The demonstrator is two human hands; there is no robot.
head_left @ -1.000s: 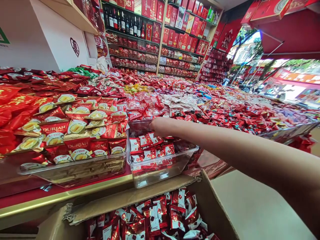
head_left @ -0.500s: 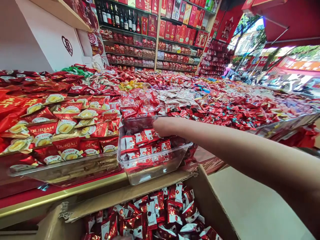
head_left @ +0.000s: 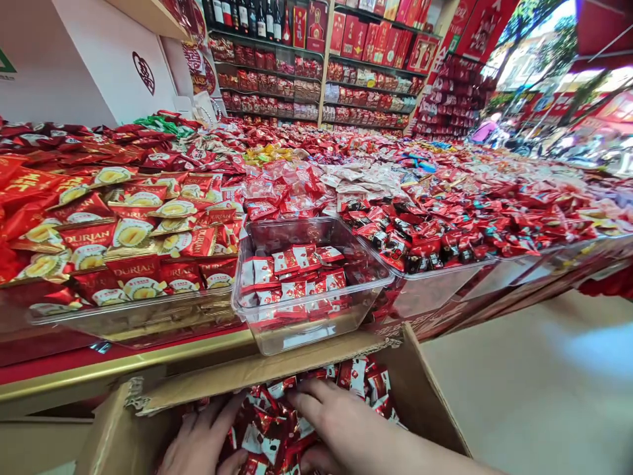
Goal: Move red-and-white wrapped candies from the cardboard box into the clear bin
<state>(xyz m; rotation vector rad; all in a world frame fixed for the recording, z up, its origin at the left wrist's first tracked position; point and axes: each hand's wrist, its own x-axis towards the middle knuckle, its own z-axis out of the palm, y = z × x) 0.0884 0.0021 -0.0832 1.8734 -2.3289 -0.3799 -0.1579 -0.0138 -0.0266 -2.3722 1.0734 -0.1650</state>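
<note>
Both hands are down in an open cardboard box (head_left: 432, 389) full of small red-and-white wrapped candies (head_left: 270, 435). On the left side of the box, my left hand (head_left: 200, 439) rests among the wrappers with its fingers apart. My right hand (head_left: 341, 415) reaches in from the right, its fingers spread over the candies and its thumb low. Neither hand has a firm grip on anything visible; some fingertips are hidden among the packets. Just beyond the box stands a clear plastic bin (head_left: 316, 336), holding rows of the same red-and-white candies (head_left: 297, 287) in its left and middle part.
Durian candy packets (head_left: 133, 264) fill a tray to the left. Dark-red candies (head_left: 425, 241) are heaped to the right of the bin. Wine bottles (head_left: 252, 16) and red boxes stand on back shelves (head_left: 324, 79). A gold edge strip (head_left: 123, 366) runs along the counter front.
My right hand has left the clear bin and come down into the cardboard box. My left hand now shows plainly in the box. The view has shifted slightly.
</note>
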